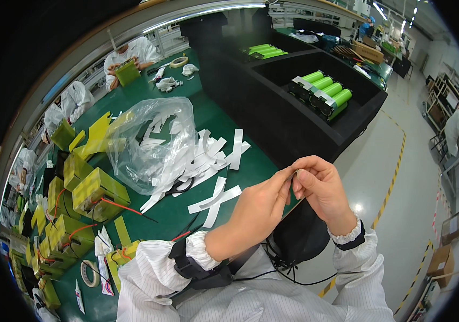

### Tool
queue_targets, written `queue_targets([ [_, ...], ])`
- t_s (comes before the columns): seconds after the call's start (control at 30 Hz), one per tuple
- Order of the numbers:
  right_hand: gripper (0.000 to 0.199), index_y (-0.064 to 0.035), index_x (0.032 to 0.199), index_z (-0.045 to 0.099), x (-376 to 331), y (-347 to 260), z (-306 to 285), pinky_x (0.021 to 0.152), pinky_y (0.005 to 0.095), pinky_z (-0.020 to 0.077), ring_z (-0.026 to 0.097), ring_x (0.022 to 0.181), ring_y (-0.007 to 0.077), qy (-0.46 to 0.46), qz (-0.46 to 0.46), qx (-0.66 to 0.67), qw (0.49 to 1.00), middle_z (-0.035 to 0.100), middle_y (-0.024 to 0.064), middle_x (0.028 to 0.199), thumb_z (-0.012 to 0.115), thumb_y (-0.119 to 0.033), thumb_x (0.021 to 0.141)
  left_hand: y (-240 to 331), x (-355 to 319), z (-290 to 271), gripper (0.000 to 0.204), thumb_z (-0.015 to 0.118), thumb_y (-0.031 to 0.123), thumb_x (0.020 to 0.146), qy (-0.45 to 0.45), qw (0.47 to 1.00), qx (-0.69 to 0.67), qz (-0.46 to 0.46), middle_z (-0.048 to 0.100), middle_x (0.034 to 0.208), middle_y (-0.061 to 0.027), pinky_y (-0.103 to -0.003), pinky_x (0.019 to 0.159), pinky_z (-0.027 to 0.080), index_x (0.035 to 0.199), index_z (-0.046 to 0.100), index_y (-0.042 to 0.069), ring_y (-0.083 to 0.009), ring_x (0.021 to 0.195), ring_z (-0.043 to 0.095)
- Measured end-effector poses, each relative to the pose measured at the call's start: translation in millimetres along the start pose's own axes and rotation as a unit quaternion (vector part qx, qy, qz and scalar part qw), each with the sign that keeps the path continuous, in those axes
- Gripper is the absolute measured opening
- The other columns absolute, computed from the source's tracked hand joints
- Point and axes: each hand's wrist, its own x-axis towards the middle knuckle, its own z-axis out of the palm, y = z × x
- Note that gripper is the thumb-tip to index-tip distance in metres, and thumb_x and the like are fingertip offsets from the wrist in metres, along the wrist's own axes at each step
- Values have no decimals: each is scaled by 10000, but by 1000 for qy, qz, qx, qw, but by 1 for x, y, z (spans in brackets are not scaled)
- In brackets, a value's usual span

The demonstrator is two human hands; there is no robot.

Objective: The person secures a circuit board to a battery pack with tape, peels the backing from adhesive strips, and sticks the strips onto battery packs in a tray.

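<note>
Left hand (261, 201) and right hand (323, 190) are meeting at bent fingertips; whether they are gripping something small, I cannot tell. Near them, crossed white strips (216, 200) are lying on the worktop (256, 170), seemingly separated already; the strip heap (200, 162) beyond is seemingly awaiting sorting.

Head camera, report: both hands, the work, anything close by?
Left hand and right hand together, fingers bent inward. Any piece between them too hidden to identify. Crossed white strips left of left hand; black bin beyond.
</note>
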Motion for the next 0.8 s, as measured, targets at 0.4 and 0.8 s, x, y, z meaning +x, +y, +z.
queue_targets([
  [0.4,177,9,970,556,0,0,-2,562,186,441,527,596,70,0,8,4,1000,573,32,715,558,-89,822,-4,1,2,256,423,75,863,2,1000,11,20,558,698,-125,-292,482,414,1099,469,-12,-228,556,530],
  [0.8,166,8,961,553,-1,2,-6,558,192,442,532,597,81,-8,-3,12,1000,570,36,705,553,-86,824,-3,2,3,264,446,38,834,12,997,34,63,569,734,-119,-291,486,420,1090,475,-18,-228,569,534],
])
